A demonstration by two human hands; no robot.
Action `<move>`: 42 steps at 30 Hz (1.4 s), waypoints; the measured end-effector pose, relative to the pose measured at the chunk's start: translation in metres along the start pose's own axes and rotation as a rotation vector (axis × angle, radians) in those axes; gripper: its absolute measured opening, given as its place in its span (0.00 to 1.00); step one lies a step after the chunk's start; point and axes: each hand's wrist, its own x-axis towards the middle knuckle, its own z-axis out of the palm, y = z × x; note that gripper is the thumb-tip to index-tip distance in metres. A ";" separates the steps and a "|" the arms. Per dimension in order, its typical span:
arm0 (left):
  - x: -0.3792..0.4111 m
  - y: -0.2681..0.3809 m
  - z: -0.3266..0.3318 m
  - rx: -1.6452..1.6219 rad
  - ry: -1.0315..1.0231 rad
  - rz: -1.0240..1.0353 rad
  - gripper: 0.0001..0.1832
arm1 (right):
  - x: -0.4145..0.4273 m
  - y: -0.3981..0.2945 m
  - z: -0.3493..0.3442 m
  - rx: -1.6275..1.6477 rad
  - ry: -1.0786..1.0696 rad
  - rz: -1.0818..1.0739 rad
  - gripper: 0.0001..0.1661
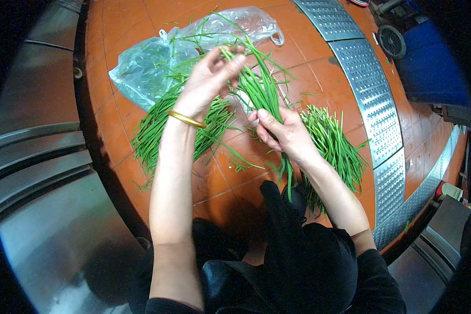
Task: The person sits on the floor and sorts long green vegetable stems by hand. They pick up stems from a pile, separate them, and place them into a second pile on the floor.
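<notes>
My right hand [280, 131] grips a small bunch of long green garlic chives [261, 92] around its lower middle, with the ends hanging below the fist. My left hand [216, 74], with a gold bangle [186, 119] on the wrist, is at the upper end of the bunch, fingers curled and slightly blurred; whether they pinch any stalks is not clear. A loose pile of chives [157, 129] lies on the floor beneath and beside my left forearm. Another pile [331, 145], its pale ends together, lies right of my right hand.
Clear plastic bags [145, 70] lie on the orange tiled floor [227, 180] beyond my hands, with loose chive strands over them. A perforated metal drain cover [363, 74] runs along the right. Stainless steel equipment [59, 212] stands at left; a blue bin-like object [431, 66] and a wheel [391, 41] are upper right.
</notes>
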 end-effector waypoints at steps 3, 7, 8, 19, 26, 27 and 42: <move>0.001 -0.006 0.006 0.084 -0.144 -0.040 0.29 | 0.001 0.012 0.000 -0.200 0.107 -0.134 0.14; 0.006 -0.011 -0.002 0.130 -0.082 -0.048 0.21 | -0.004 0.004 0.001 -0.154 0.082 -0.087 0.18; 0.006 -0.012 -0.007 0.148 -0.076 -0.065 0.18 | -0.007 0.000 0.002 -0.087 0.058 -0.023 0.19; 0.015 -0.005 -0.057 -0.096 0.458 0.175 0.14 | -0.015 0.014 -0.015 -0.238 0.171 -0.036 0.15; -0.003 0.015 0.017 1.136 -0.025 0.268 0.18 | -0.014 0.024 -0.016 -0.530 0.243 -0.160 0.16; -0.001 0.008 0.016 1.099 -0.053 0.343 0.15 | -0.014 0.023 -0.015 -0.573 0.251 -0.166 0.17; 0.006 -0.024 0.008 0.170 -0.047 0.007 0.16 | -0.021 0.017 -0.031 0.446 0.047 0.064 0.25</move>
